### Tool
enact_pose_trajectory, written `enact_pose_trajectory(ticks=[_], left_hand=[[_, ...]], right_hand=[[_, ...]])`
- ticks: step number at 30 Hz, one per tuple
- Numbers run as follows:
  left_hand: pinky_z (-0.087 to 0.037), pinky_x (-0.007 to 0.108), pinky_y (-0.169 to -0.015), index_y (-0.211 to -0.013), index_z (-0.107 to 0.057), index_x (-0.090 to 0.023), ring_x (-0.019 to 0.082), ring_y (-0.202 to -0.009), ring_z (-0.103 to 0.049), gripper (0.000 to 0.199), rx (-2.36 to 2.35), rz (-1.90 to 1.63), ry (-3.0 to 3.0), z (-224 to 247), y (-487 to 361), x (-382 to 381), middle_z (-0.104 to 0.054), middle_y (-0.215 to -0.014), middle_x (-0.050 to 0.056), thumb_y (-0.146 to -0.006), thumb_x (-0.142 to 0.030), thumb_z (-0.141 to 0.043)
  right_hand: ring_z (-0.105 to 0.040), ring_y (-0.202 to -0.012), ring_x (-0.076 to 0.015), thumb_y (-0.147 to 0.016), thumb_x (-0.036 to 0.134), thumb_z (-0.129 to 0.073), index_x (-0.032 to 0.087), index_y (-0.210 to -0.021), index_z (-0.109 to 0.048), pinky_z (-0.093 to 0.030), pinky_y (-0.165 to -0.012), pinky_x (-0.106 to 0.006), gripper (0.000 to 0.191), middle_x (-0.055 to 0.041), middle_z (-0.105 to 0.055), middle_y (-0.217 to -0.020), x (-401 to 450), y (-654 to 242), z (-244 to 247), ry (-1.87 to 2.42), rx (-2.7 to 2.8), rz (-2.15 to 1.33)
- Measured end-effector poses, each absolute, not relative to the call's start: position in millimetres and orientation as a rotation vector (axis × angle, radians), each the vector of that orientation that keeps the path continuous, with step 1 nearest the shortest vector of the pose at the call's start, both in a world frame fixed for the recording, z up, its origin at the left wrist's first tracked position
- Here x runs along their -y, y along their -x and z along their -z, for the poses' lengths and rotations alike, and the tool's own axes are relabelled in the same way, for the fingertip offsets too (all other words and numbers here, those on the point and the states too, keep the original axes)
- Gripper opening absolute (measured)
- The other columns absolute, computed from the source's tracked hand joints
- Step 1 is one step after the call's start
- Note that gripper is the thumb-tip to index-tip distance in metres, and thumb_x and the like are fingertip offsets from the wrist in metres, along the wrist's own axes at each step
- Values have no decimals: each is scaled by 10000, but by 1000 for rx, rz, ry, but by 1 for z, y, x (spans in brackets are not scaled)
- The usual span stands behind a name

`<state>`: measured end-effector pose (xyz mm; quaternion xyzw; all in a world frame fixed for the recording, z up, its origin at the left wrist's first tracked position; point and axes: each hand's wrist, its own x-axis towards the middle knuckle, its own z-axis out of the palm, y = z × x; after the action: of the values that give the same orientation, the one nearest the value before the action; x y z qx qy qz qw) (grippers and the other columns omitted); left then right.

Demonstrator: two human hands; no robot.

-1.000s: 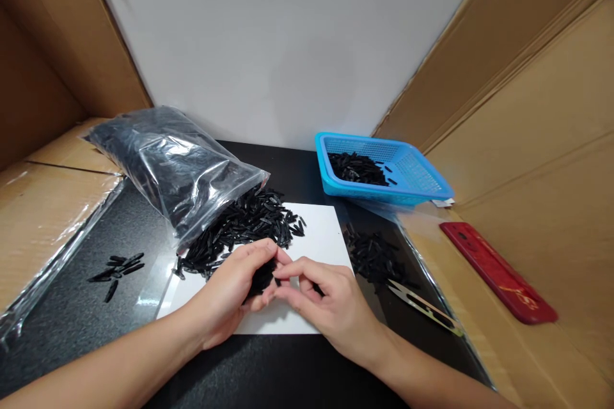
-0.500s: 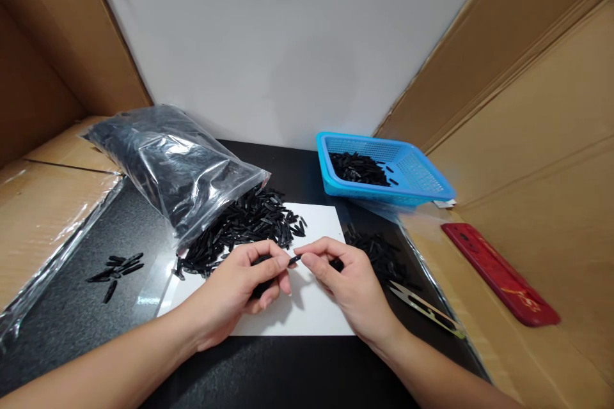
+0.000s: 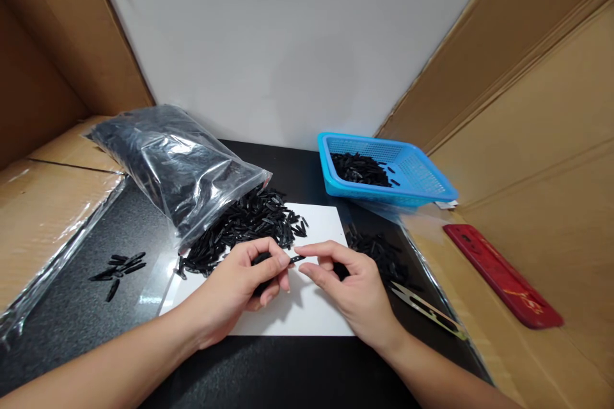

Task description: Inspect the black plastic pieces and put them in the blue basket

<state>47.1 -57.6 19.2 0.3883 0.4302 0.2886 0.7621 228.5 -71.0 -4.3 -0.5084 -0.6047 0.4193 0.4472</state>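
Observation:
Between the thumb and forefinger of my left hand (image 3: 254, 275) is a slim black piece (image 3: 297, 259) with tiny light dots along it. More black pieces (image 3: 261, 260) sit in that closed palm. My right hand (image 3: 352, 278) has its thumb and forefinger parted at the piece's free end, and its other fingers curl round something black (image 3: 341, 271), seemingly more pieces. Below both hands lies a white sheet (image 3: 307, 316). A heap of similar black pieces (image 3: 249, 220) covers its far left part.
A clear plastic bag (image 3: 177, 166) full of black pieces leans at back left. The blue basket (image 3: 417, 188) at back right holds more. Thread snips (image 3: 426, 310) and a red case (image 3: 503, 275) lie on the right. A few loose pieces (image 3: 118, 268) lie on the left.
My right thumb and forefinger have parted from the piece, which now shows more fully. My left hand keeps its pinch. The view has shifted very slightly.

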Motion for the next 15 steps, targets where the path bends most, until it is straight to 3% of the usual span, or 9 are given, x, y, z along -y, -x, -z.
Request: enact_pose_trajectory(ticks=[15], left_hand=[[-170,195,-446,-740,-567,-164,40,-461,-314,271,-931,-640,-955,-20,-47,58,-536,-609,-45,-824,-387,-694]], right_hand=[[-410,-513,-118,-765,270,-706,193,-808,-790,-342,-491,-244,122,26,-533,-541,70,-228,2,1229,1405,-1104]])
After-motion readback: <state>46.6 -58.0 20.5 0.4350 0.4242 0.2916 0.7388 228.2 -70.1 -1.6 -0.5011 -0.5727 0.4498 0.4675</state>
